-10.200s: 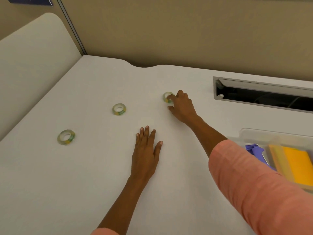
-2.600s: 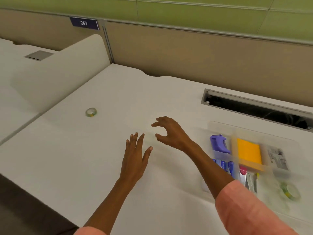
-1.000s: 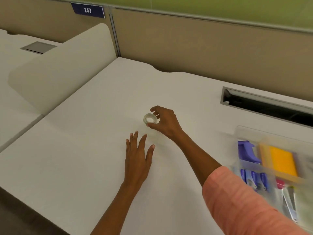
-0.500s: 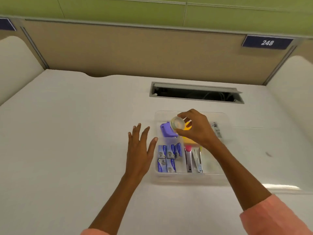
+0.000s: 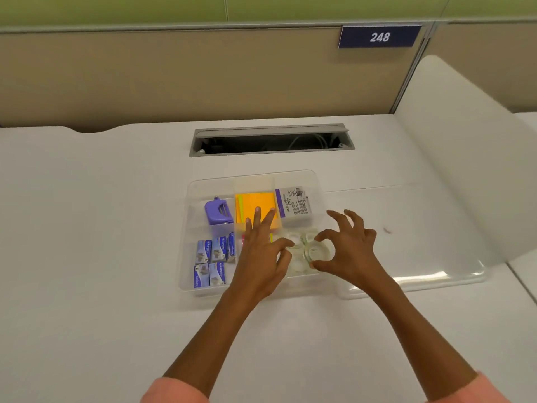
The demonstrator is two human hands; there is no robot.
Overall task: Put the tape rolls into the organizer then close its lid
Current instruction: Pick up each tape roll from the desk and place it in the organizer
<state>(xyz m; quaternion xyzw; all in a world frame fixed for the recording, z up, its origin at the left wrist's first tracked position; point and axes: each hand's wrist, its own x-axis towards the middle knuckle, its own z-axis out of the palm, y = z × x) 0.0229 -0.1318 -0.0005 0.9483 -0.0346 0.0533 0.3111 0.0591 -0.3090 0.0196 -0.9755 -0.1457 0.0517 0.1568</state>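
The clear organizer [image 5: 184, 258] stands open in the middle of the white desk. Several tape rolls [image 5: 297, 266] lie bunched in its front right compartment. My right hand [image 5: 356, 253] hovers over that compartment, thumb and index finger bracketing the top tape roll [image 5: 318, 252], the other fingers spread. My left hand [image 5: 260, 263] reaches over the organizer's middle with fingers apart, its thumb touching the rolls from the left. The clear lid [image 5: 436, 276] lies flat on the desk just right of the organizer.
Other compartments hold a purple stapler [image 5: 216, 211], orange sticky notes [image 5: 255, 202], a labelled box [image 5: 295, 202] and blue staple boxes [image 5: 210, 264]. An open cable slot [image 5: 271, 140] sits behind the organizer. A white divider [image 5: 465, 158] rises at right.
My right hand has carried the last tape roll from above the stapler down into the front right compartment. My left hand has moved from the desk to over the organizer.
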